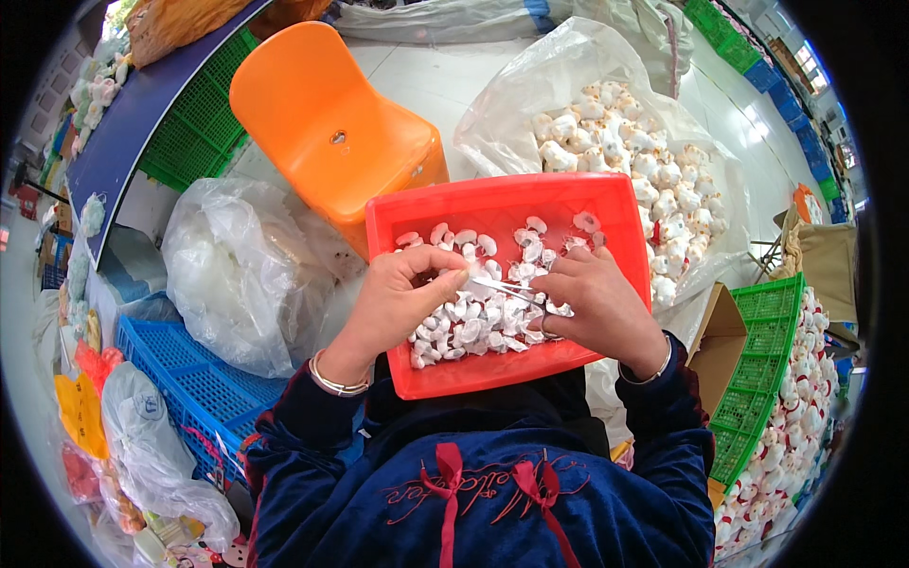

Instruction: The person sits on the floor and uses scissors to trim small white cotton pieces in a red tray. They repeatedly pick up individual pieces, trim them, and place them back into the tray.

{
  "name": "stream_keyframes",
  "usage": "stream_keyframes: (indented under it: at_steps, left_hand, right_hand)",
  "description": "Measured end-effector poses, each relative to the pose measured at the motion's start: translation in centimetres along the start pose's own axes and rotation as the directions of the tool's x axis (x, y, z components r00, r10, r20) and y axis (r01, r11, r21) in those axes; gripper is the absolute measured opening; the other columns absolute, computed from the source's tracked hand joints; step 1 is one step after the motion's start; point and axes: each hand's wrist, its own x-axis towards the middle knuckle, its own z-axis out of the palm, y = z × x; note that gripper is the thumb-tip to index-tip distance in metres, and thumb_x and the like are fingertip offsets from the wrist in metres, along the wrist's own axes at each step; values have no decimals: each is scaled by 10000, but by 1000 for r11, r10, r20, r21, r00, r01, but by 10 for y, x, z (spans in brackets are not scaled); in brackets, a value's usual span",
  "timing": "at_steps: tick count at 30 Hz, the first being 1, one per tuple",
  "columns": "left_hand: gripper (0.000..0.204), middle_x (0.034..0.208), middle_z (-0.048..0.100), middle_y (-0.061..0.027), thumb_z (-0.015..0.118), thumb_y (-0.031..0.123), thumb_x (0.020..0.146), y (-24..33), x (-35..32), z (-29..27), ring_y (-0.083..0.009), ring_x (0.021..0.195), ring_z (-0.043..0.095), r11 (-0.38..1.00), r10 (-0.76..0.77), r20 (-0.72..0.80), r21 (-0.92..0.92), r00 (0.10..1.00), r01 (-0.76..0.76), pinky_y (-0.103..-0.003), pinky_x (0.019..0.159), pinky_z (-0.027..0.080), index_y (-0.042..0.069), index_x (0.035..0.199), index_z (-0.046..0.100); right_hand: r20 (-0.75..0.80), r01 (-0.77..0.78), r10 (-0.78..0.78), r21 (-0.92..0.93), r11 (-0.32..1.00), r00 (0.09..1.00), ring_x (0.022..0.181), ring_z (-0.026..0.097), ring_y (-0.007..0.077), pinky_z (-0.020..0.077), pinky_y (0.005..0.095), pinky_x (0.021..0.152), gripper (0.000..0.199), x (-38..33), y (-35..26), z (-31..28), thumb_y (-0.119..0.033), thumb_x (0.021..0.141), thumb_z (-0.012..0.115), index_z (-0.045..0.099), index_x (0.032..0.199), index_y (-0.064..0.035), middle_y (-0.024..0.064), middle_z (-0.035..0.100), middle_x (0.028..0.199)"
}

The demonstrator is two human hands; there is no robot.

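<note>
A red plastic bin (625, 204) rests on my lap, with many small white fabric pieces (478, 322) spread over its bottom; some are rounded with grey centres. My left hand (402, 298) is over the bin's left side, thumb and forefinger pinched on a small white piece (472, 270) mostly covered by the fingertips. In my right hand (606, 303) is a pair of metal scissors (507, 287), fingers closed round the handles. The blades point left, their tips close to the pinched piece. My right fingers hide most of the handles.
An orange plastic chair (317, 142) stands beyond the bin. Far right, a clear bag (507, 123) holds many white stuffed pieces (663, 170). Another clear bag (237, 275) lies at left by a blue crate (204, 398). At right are a cardboard box (717, 346) and green crate (757, 379).
</note>
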Motion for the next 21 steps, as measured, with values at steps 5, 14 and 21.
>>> stream_keyframes:
  at_steps: [5,14,21]
  left_hand:
    - [98,915,713,-9,685,24,949,-8,3,-1,-63,791,678,994,-40,-34,-104,999,36,-192,758,535,-19,1027,727]
    - [124,957,724,-33,659,45,971,-10,1,2,-77,791,700,984,-77,-24,-165,997,72,-194,700,551,-29,1048,723]
    - [177,967,729,-49,658,75,984,-11,2,4,-80,783,703,965,-111,-92,-247,990,85,-200,680,572,-29,1108,731]
  right_hand:
    - [-23,-72,73,34,997,997,1098,586,304,432,457,966,473,-7,3,-10,-250,719,851,701,1138,-92,93,654,1028]
    - [-49,-35,37,47,998,998,1200,528,353,387,500,1091,637,-4,3,-6,-253,623,885,657,1188,-67,126,608,1171]
    - [-38,-89,87,-42,995,995,1087,572,291,412,467,1000,483,-7,-4,-9,-253,700,854,697,1131,-101,77,650,1060]
